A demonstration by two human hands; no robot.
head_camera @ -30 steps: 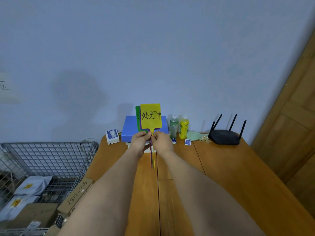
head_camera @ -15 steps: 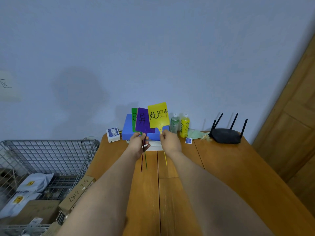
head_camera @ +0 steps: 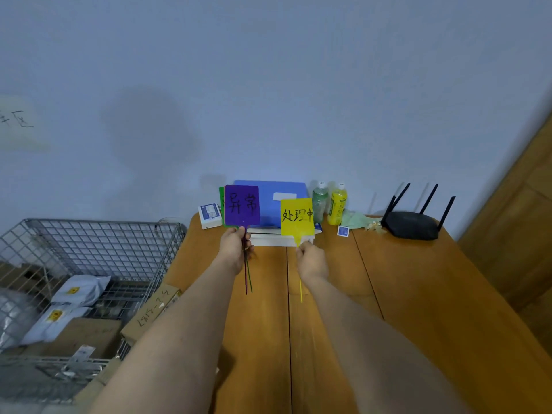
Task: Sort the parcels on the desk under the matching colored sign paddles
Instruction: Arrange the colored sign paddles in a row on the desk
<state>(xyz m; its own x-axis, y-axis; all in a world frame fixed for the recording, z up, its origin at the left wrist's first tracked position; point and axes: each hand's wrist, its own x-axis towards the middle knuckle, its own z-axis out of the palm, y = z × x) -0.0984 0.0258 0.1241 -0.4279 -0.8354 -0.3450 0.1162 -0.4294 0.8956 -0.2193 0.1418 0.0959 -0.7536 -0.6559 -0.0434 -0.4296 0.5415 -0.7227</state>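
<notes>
Nearest the camera, two bare forearms are seen reaching forward over the wooden desk (head_camera: 403,294). At about ten o'clock from the hands, beside the desk, a wire basket (head_camera: 98,234) is seen to hold the parcels (head_camera: 80,289), grey mail bags with yellow labels and some cardboard boxes; none has been laid on the desk yet, so the sorting proper is judged not to have begun. The left hand (head_camera: 234,249) is closed around two thin stems, by which the purple paddle (head_camera: 242,205) is held upright with the green paddle (head_camera: 221,204) tucked behind it, only its edge being visible. The right hand (head_camera: 312,261) is pinched on the neck of the yellow paddle (head_camera: 296,216), which is held upright and apart from the other two, at roughly three o'clock from them; the signs are probably being separated so that each can be stood at its own spot along the desk. The handwriting on the faces is kept turned toward the wearer. Farther back, at twelve o'clock, a blue box (head_camera: 277,204) is set against the wall, with two bottles (head_camera: 328,204) at one o'clock and a black router (head_camera: 412,224) at two o'clock.
</notes>
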